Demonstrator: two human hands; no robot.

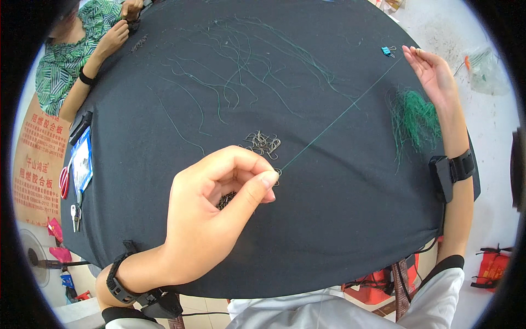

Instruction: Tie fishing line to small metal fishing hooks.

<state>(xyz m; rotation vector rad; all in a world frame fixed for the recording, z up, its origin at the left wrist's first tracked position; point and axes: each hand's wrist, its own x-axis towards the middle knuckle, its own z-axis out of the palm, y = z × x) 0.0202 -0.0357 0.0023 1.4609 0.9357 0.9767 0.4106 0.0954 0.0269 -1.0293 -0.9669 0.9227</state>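
Because the left hand's (pixel 205 211) thumb and forefinger pinch together over it, most of the small metal hook (pixel 278 173) above the middle of the tabletop (pixel 329 236) is hidden. A dark pile (pixel 225 200) shows only through that hand's curl. Right arm extended; right hand (pixel 440 81) raised at upper right, palm partly showing. Cannot tell whether its fingers clamp the green thread (pixel 339 118), which runs straight, long axis slanting from hook up-right toward them.

A taut green thread (pixel 329 126) slants up rightward from a small metal piece (pixel 278 175), apparently a hook.
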